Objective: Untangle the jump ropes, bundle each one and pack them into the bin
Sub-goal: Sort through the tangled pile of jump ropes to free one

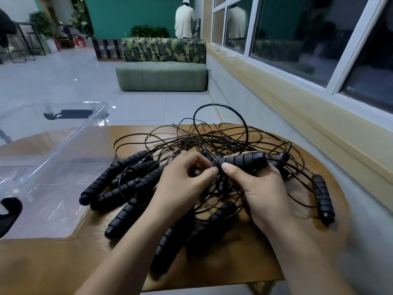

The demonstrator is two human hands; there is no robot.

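Indoor light, even and cool-toned. Windows [287,39] are dark and mirror the room. Pale sheen on the floor tiles [53,81]; white glints on the clear bin [63,145]. A soft, diffuse shadow lies beside the right hand [265,194] on the counter [53,262]. Strong wide-angle bowing at the edges — window frames and sill curve. Forearms and lower corners are smeared — centre sharp.

Indoor communal lounge, of the office or café type. Evidence: pale tiled floor [53,81] across an open room; green tufted bench [161,78] against a leaf-print sofa back [163,50]; dark green feature wall [131,15]; potted plants [42,22]; tall metal stools [19,47] at a high table; white-framed windows [297,39], dark outside; a person [184,20] standing at the far wall.
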